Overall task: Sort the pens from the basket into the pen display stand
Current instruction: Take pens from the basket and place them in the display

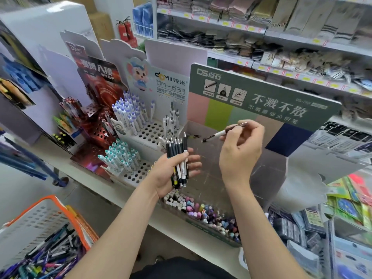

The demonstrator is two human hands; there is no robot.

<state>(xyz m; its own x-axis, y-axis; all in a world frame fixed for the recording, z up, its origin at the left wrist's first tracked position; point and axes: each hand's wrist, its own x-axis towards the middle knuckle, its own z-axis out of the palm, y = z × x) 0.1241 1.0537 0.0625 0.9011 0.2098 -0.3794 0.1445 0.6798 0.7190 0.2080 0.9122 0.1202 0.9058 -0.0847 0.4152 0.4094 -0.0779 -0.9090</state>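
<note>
Left hand (171, 175) is up in front of the stands, palm towards me; its fingers (194, 164) and thumb are curled round a bundle of pens (177, 152), mostly dark barrels with a few white ones, standing roughly upright in the fist; I can't count them cleanly. Right hand (240, 152) is just beside it, higher and to the right; its fingers (252, 128) pinch a single pen (219, 134), white barrel with a dark grip, lying at a slant, metal clip end up by the fingertips, tip pointing down and left. That tip hangs over the grey divided tray (269, 174) of the green pen display stand (261, 91); whether it touches the tray I can't tell. Down at my lower left sits the basket (40, 216), white mesh with an orange rim, and a loose heap of mixed pens (52, 254) lies in its bottom, well apart from both hands. To the left of the green stand I see a white perforated stand (147, 133) on the white surface (80, 170), with purple-capped pens (125, 112) on its upper tier and teal-capped pens (118, 158) on the lower; left again, a red stand (96, 125) with a few pens. Below the left wrist, a clear box (201, 216) packed with small pastel items. Fire extinguishers (124, 29) stand at the back; shelves of folded textiles (251, 41) fill the upper right.
</note>
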